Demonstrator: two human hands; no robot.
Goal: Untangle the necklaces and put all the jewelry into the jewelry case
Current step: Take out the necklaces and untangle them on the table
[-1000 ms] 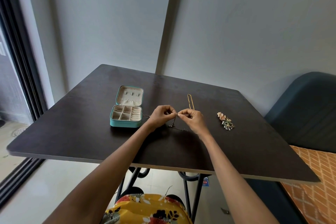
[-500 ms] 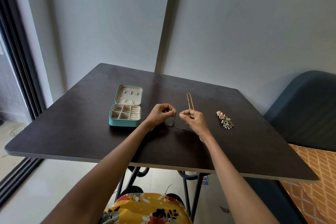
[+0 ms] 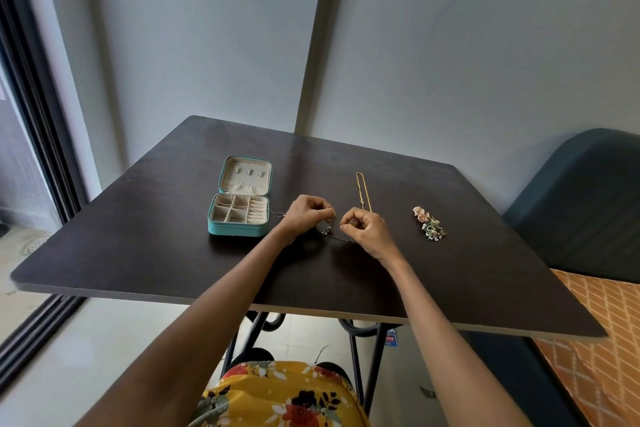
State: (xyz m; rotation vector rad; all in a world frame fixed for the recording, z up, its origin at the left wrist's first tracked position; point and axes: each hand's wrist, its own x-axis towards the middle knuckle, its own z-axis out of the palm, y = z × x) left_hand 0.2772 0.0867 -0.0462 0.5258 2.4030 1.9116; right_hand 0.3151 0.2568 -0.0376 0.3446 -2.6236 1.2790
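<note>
Thin dark chain necklace (image 3: 337, 238), tangled, hanging in a small knot between the two hands just above the dark square counter (image 3: 138, 253), with loose lengths trailing on the surface below them and toward the case. Left hand (image 3: 306, 213): fingers curled and pinched on the chain at its upper end. Right hand (image 3: 363, 227): thumb and forefinger pressed together on another part of the same chain; the two hands are close but apart. Turquoise zip jewelry case (image 3: 240, 204), open with its lid lying flat away from the person, cream lining and divided compartments exposed, just left of the left hand; a fine chain appears to lie in its rear compartments. Gold chain necklace (image 3: 362, 191), laid out straight as a narrow loop on the counter beyond the right hand. Cluster of small ornaments (image 3: 429, 226), pink, gold and green, well to the right of the hands.
</note>
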